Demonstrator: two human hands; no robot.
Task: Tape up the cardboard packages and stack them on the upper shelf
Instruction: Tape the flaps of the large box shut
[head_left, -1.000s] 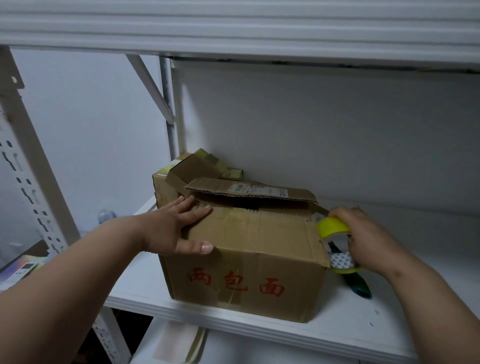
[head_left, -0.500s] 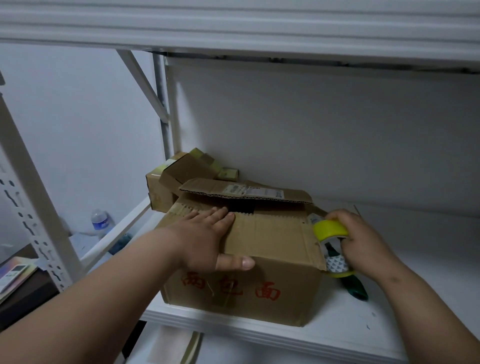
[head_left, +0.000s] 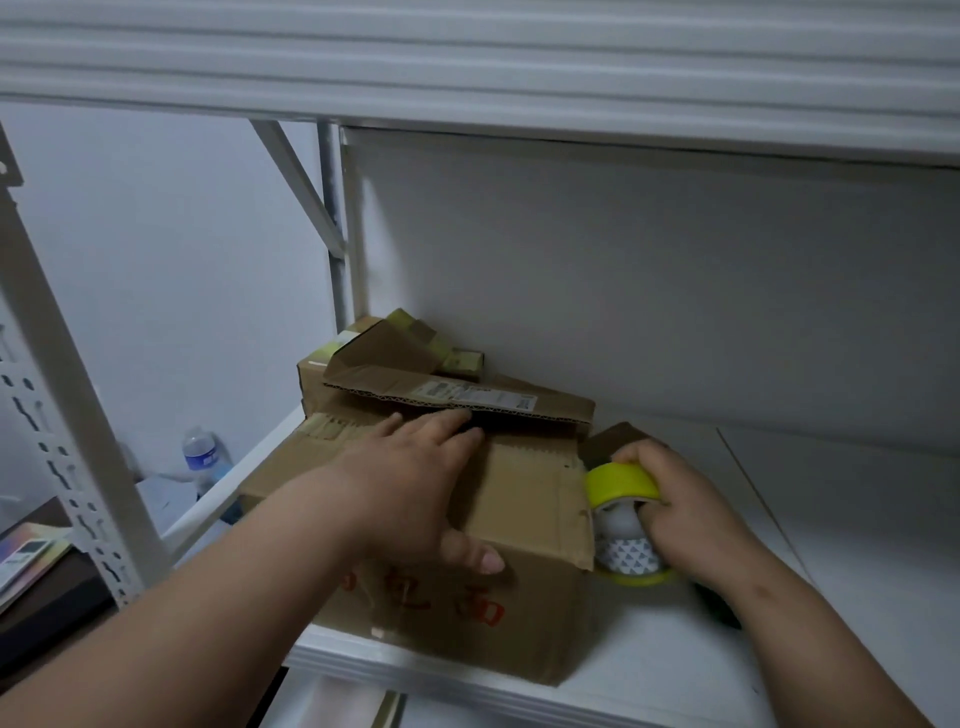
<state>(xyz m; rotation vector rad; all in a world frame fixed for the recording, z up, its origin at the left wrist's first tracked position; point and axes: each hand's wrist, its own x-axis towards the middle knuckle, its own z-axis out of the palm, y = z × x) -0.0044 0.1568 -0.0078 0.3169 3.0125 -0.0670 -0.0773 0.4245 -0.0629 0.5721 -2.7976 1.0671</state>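
A brown cardboard box (head_left: 524, 519) with red characters on its front stands on the white shelf (head_left: 810, 597). My left hand (head_left: 415, 483) lies flat on its near top flap, fingers spread and reaching under the raised far flap (head_left: 467, 397). My right hand (head_left: 680, 509) grips a yellow tape roll (head_left: 621, 486) at the box's right top corner. A smaller taped box (head_left: 363, 358) sits behind, against the back panel.
The upper shelf's white underside (head_left: 467, 57) spans the top of the view. A perforated white upright (head_left: 67, 415) stands at left. A dark green object (head_left: 719, 608) lies under my right wrist. A water bottle (head_left: 200, 457) and a booklet (head_left: 26, 556) lie lower left.
My left hand has slid rightward and farther back across the near flap, fingers now at the far flap's edge. The right hand stays at the corner with the tape roll. My view moved closer.
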